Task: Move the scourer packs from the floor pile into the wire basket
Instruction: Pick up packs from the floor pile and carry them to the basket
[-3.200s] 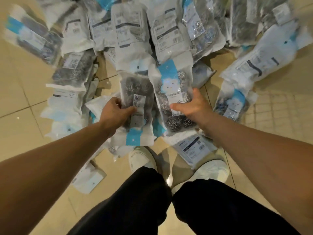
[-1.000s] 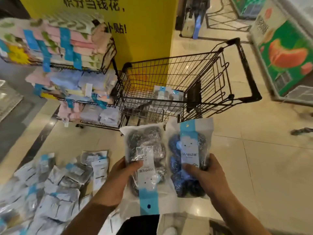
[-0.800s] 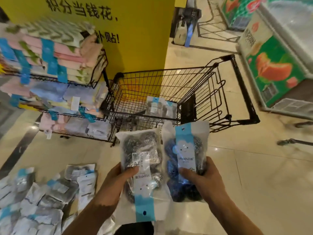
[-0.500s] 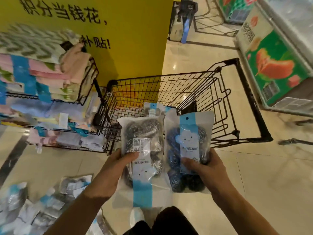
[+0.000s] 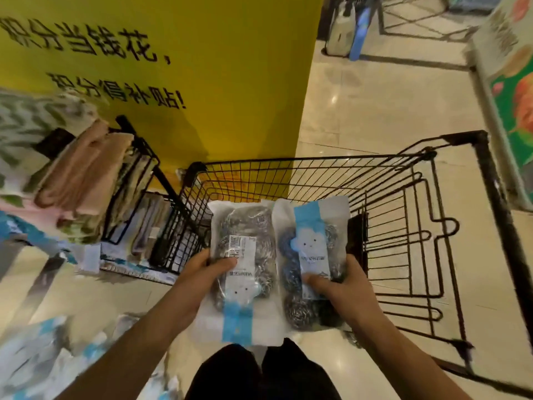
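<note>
My left hand [image 5: 199, 280] grips a scourer pack [image 5: 245, 246] of steel wool balls with a white label and blue strip. My right hand [image 5: 343, 290] holds a second scourer pack [image 5: 310, 243] with a blue cloud-face label. Both packs are held upright side by side, in front of the near side of the black wire basket [image 5: 403, 215], a shopping cart standing on the tiled floor. The basket's inside is mostly hidden behind the packs. The floor pile [image 5: 37, 356] of more packs lies blurred at the lower left.
A wire rack with folded towels [image 5: 86, 174] stands to the left, touching the basket. A yellow pillar [image 5: 202, 67] with black lettering rises behind. A freezer cabinet with fruit pictures [image 5: 513, 90] is at the far right. My dark trouser legs [image 5: 259, 373] show below.
I lifted two packs from the floor pile and turned toward the basket. Over the last second the basket has come closer, and the packs now overlap its near side.
</note>
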